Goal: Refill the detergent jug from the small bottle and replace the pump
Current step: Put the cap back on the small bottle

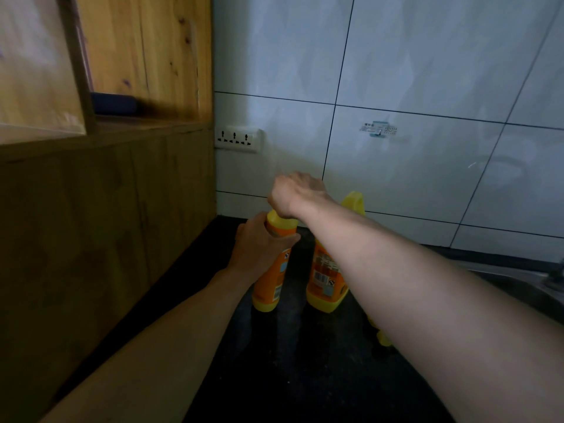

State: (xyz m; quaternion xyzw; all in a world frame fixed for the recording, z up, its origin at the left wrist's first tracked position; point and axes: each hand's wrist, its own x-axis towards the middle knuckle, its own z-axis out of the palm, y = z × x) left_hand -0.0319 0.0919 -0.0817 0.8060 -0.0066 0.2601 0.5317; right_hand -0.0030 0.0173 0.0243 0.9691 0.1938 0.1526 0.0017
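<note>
Right hand point(294, 190) grip probably on small bottle point(270, 270) cap; left hand point(259, 245) grips neck.

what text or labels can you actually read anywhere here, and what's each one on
Nothing is legible.
Small bottle label: print too blurred.
Detergent jug label: barcode and print, unreadable.
Wall sticker: characters too small.
Power socket: no text visible.

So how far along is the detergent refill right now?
Early. Nothing looks poured yet: both containers stand upright on the dark countertop. In hand: the left hand grips the small orange-labelled yellow bottle while the right hand covers its top, probably uncapping. Left: filling the larger yellow jug and refitting its pump.
</note>
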